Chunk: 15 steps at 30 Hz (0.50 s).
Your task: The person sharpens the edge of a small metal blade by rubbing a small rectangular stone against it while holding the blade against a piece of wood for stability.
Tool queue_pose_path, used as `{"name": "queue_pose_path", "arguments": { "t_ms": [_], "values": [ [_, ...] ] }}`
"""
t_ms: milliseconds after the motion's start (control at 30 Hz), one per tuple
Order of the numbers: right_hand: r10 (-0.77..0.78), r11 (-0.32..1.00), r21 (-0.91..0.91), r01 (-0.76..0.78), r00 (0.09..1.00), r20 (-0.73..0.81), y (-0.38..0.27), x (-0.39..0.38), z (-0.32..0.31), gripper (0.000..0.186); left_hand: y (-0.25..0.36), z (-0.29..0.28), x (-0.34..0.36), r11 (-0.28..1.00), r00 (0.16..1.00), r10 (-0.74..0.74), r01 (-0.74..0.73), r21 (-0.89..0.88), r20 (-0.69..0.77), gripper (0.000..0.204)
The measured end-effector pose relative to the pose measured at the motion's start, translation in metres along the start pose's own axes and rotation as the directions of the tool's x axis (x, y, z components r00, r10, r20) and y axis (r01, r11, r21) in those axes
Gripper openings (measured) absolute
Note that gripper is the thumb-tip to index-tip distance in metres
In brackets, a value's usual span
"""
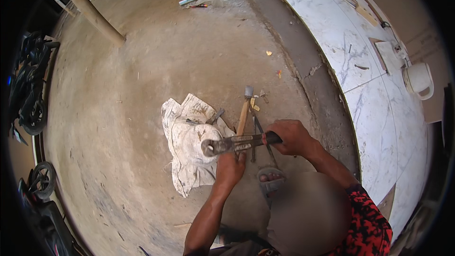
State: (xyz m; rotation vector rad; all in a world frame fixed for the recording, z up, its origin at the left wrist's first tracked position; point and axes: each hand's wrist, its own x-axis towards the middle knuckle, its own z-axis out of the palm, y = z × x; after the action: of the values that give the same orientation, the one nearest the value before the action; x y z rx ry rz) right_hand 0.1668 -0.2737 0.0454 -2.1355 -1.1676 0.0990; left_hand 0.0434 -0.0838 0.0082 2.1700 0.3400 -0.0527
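My right hand (291, 137) is closed around the black handle of a dark metal hand tool (244, 144) with a slotted body and rounded head. Its exact kind is unclear. My left hand (230, 168) is closed just below the tool's middle, its fingers partly hidden by it. A wooden-handled hammer (243, 117) points away from me, its handle running behind the tool towards that hand. Whether the left fingers grip the hammer or the tool cannot be seen. Beneath the tool's head lies a stained white sack (187, 135), bulging in the middle. Thin dark rods (254, 144) lie beside the hammer.
My sandalled foot (271, 180) is close to the rods. Yellowish scraps (256, 105) lie near the hammer. On the right is a raised marble-patterned surface (360, 66) with a white jug (419, 80). A wooden post (92, 12) stands far left; motorbikes (35, 85) line the left side.
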Motion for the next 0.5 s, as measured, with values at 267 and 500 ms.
{"name": "queue_pose_path", "arguments": {
  "t_ms": [267, 500],
  "values": [
    [0.706, 0.630, -0.200, -0.750, 0.661, -0.252, 0.104, -0.031, -0.001, 0.023, -0.004, 0.007, -0.006, 0.993, 0.990, -0.089, 0.079, 0.092, 0.109, 0.051],
    [0.124, 0.988, 0.108, -0.110, 0.983, -0.135, -0.003, -0.028, 0.001, 0.021, -0.028, 0.007, -0.008, 0.972, 0.982, -0.144, 0.116, 0.206, 0.126, 0.055]
  ]
}}
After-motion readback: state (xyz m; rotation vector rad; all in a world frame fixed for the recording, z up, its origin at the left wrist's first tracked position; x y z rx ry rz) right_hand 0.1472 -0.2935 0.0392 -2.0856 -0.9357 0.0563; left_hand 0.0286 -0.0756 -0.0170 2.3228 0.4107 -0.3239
